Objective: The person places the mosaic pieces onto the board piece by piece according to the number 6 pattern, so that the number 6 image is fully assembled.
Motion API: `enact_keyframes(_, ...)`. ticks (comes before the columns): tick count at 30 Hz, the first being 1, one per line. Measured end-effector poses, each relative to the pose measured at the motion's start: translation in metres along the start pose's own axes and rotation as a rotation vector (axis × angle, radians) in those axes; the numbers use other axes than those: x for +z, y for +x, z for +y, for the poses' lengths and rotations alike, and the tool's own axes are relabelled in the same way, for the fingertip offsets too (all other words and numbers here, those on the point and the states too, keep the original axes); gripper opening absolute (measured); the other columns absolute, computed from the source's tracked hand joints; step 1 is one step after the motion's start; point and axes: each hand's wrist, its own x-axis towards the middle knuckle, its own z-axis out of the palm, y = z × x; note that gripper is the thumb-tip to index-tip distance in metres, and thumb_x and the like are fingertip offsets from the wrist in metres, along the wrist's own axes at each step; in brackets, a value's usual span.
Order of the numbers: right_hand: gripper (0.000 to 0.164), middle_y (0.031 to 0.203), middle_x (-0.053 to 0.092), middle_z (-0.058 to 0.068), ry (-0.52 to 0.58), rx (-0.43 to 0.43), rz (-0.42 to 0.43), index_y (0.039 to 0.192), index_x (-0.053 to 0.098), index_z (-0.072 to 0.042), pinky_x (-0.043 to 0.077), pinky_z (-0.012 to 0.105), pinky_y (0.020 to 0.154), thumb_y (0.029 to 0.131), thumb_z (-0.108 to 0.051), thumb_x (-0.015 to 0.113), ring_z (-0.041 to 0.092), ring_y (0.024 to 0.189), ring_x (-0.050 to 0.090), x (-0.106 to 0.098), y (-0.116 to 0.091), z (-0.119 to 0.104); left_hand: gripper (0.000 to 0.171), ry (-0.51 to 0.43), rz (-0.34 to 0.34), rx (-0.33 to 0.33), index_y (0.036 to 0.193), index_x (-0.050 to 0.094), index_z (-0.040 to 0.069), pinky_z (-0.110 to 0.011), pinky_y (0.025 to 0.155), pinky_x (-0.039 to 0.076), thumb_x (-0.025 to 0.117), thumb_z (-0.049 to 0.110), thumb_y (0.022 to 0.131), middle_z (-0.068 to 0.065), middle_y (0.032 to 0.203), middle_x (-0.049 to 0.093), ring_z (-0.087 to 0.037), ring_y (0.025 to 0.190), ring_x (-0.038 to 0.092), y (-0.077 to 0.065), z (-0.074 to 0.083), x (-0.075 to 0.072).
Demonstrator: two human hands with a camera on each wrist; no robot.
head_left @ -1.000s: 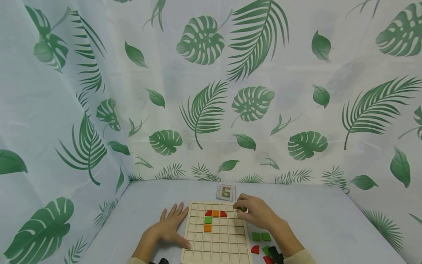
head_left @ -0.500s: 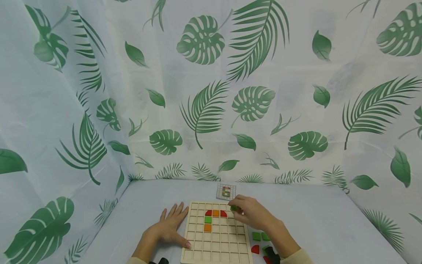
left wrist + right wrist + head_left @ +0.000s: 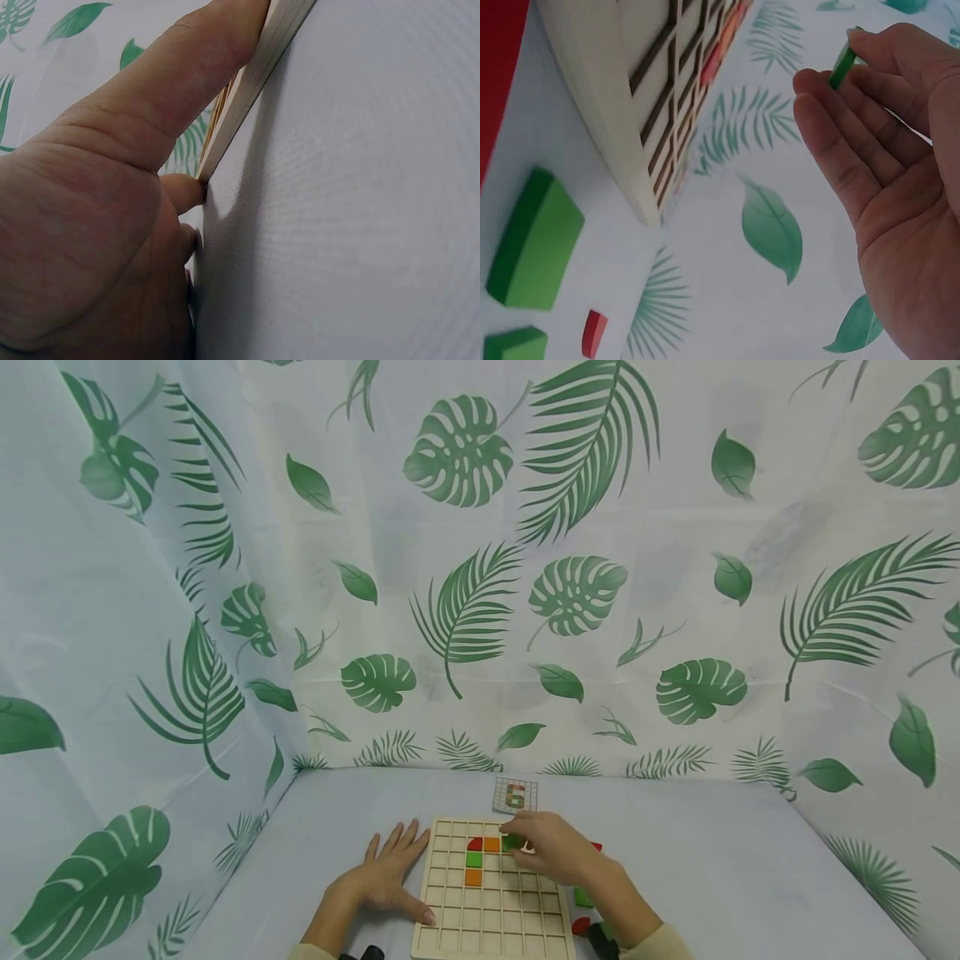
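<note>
My right hand (image 3: pixel 551 846) is above the top rows of a wooden grid board (image 3: pixel 517 931), pinching a green tile (image 3: pixel 512 842) between thumb and fingertips. In the right wrist view the green tile (image 3: pixel 844 66) is held edge-on. Set into the board are a red rounded tile (image 3: pixel 475 843), an orange square tile (image 3: pixel 491 844), a green square tile (image 3: pixel 474 859) and a lower orange tile (image 3: pixel 473 877). My left hand (image 3: pixel 386 877) lies spread at the board's left side. Its thumb rests on the frame, and the left wrist view shows the board's edge (image 3: pixel 251 82) against it.
A small printed card (image 3: pixel 516 795) with a coloured figure lies beyond the board. Loose pieces, including a green tile (image 3: pixel 583 897) and a red rounded one (image 3: pixel 581 927), lie right of the board, partly under my right forearm. A leaf-patterned cloth (image 3: pixel 577 593) hangs behind.
My right hand has moved left with the green tile, from the board's upper right corner to over the row of red and orange tiles. The left hand stays put.
</note>
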Motion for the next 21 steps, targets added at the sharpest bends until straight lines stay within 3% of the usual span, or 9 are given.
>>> enact_keyframes(6, 0.01, 0.095, 0.077, -0.007, -0.017, -0.045, -0.009, 0.102, 0.08, -0.013, 0.057, 0.015, 0.072, 0.092, -0.014, 0.08, -0.003, 0.083, 0.066, 0.013, 0.006, -0.006, 0.137, 0.003, 0.002, -0.004, 0.166, 0.026, 0.015, -0.074, 0.124, -0.004, 0.088, 0.075, 0.06, -0.017, 0.175, 0.009, -0.043, 0.162, 0.001, 0.001, -0.001, 0.0)
enact_keyframes(10, 0.009, 0.093, 0.078, -0.006, -0.043, -0.071, -0.014, 0.099, 0.081, -0.014, 0.056, 0.014, 0.071, 0.09, -0.014, 0.082, -0.003, 0.081, 0.066, 0.02, 0.008, -0.009, 0.138, 0.004, 0.003, 0.001, 0.166, 0.025, 0.015, -0.074, 0.124, -0.004, 0.088, 0.075, 0.059, -0.017, 0.175, 0.009, -0.043, 0.162, 0.001, 0.001, -0.001, 0.0)
enact_keyframes(21, 0.008, 0.091, 0.077, -0.014, -0.095, 0.017, -0.093, 0.096, 0.083, -0.02, 0.056, 0.02, 0.073, 0.089, -0.022, 0.084, 0.0, 0.081, 0.066, 0.028, 0.009, -0.011, 0.137, 0.016, -0.001, -0.007, 0.167, 0.025, 0.014, -0.074, 0.123, -0.004, 0.088, 0.074, 0.06, -0.017, 0.175, 0.009, -0.043, 0.162, 0.001, 0.0, 0.0, 0.0)
